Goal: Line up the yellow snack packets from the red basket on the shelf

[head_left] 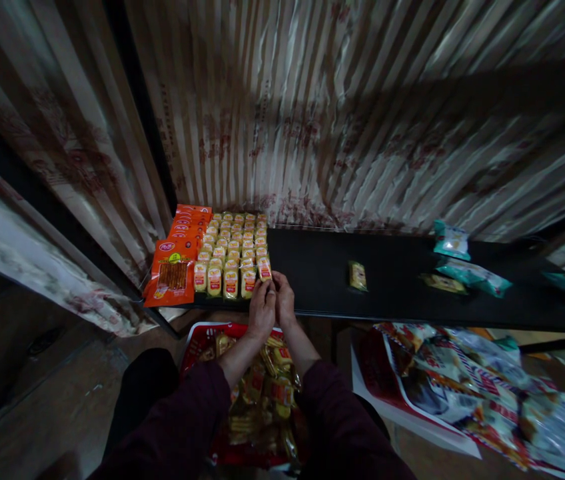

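Observation:
On a black shelf (307, 267), small wrapped snack cakes (230, 283) with yellow and white packets and red labels stand in tight rows. At the front of the rightmost row is a wrapped snack cake (264, 268), slightly tilted. My left hand (261, 311) and my right hand (284, 299) meet at its lower end, fingers closed on it; the fingertips are partly hidden. Below my forearms, a red basket (193, 347) holds many loose packets of the same kind. Orange snack bags (172, 273) lie overlapped left of the rows.
A single yellow packet (357, 276) lies mid-shelf. Farther right are teal bags (475, 275) and another yellow packet (443, 283). A second red basket (377, 367) with larger bags (482, 387) stands below the shelf. A striped curtain (312, 120) hangs behind; a dark post (145, 100) rises at left.

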Demonstrator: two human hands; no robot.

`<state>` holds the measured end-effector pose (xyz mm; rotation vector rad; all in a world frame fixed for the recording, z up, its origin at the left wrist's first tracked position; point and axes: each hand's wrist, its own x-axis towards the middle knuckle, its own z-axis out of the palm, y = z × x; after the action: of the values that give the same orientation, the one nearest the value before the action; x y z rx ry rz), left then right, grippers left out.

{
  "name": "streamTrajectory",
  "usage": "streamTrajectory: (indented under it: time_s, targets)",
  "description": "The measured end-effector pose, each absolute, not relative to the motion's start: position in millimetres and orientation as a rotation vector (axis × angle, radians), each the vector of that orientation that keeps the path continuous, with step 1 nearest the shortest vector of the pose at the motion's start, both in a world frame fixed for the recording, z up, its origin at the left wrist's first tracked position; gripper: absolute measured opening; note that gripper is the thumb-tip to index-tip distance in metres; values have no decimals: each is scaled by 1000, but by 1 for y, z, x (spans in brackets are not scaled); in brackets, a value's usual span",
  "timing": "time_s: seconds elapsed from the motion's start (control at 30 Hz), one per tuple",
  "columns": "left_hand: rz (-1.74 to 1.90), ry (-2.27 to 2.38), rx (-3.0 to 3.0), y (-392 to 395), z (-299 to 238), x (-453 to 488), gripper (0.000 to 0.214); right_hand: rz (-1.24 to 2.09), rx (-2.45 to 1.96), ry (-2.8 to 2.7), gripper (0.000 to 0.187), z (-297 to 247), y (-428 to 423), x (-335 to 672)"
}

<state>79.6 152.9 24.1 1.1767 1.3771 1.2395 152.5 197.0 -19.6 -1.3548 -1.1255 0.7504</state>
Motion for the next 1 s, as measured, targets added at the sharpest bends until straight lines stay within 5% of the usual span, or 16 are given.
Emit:
streamTrajectory:
  time_s: [1.0]
  targets:
    - [1229, 1388, 1215, 171, 9, 88, 46, 531, -1612, -1427, 36, -23, 207, 162]
